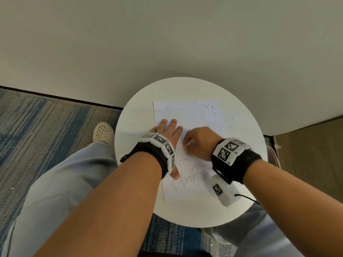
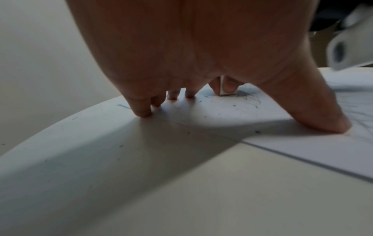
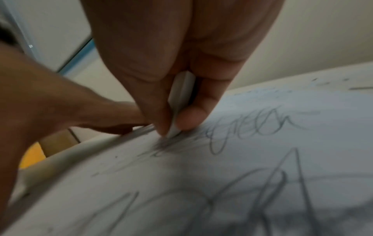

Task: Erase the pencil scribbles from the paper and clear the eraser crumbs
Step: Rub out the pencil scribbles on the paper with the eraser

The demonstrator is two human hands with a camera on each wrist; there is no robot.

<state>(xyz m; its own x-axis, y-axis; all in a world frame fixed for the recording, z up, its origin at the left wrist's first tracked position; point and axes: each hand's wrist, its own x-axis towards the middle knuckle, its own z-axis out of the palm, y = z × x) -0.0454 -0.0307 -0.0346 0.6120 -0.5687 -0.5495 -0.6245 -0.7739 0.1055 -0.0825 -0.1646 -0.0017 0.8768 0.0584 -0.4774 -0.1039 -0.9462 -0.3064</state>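
Note:
A white sheet of paper [image 1: 187, 115] lies on a round white table [image 1: 141, 191]. Pencil scribbles [image 1: 187, 178] cover its near part and show large in the right wrist view as scribbles [image 3: 260, 127]. My left hand [image 1: 167, 129] lies flat with spread fingers pressing the paper's left edge; its fingertips [image 2: 141, 110] touch the sheet. My right hand [image 1: 199, 140] pinches a white eraser [image 3: 180, 102] between thumb and fingers, its tip pressed on the scribbles. The left wrist view also catches the eraser [image 2: 224, 89]. Dark eraser crumbs [image 1: 213, 112] dot the paper's far part.
Crumbs [image 1: 232, 125] also lie on the bare table to the right of the sheet. The table stands against a pale wall [image 1: 167, 34]. Striped carpet [image 1: 46, 123], my legs and a pale shoe [image 1: 103, 133] lie to the left below the table.

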